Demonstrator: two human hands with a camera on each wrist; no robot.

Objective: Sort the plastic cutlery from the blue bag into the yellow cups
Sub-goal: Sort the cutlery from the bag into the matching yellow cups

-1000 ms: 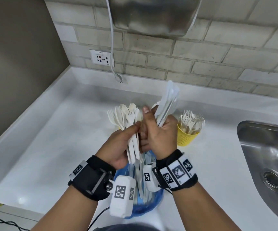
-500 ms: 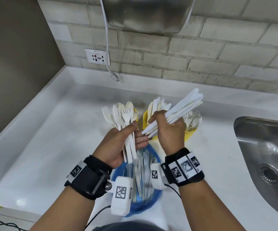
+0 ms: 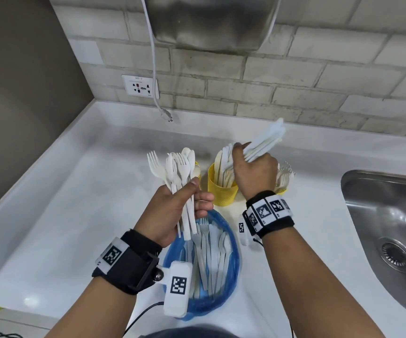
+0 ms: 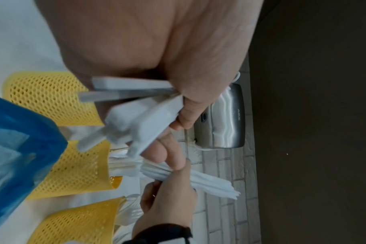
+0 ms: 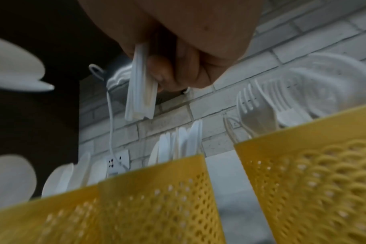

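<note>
My left hand (image 3: 172, 211) grips a mixed bundle of white plastic forks and spoons (image 3: 177, 167) upright above the blue bag (image 3: 231, 276), which still holds several white pieces. My right hand (image 3: 253, 176) grips a bundle of white knives (image 3: 265, 142), slanted up to the right, directly over the middle yellow cup (image 3: 221, 191) that holds knives. A yellow cup with forks (image 3: 282, 189) peeks out behind the right wrist, and a third yellow cup (image 3: 198, 167) is mostly hidden behind the left bundle. The right wrist view shows the knife handles (image 5: 140, 99) above the mesh cups (image 5: 157, 189).
A steel sink (image 3: 392, 228) is sunk into the white counter (image 3: 87, 203) on the right. On the tiled back wall hang a wall socket (image 3: 139, 85), a loose white cable with plug (image 3: 165, 115) and a steel dryer (image 3: 216, 20).
My right hand has pulled away from the left and carried the knife bundle right and back, over the middle yellow cup. The left hand keeps its bundle in about the same place.
</note>
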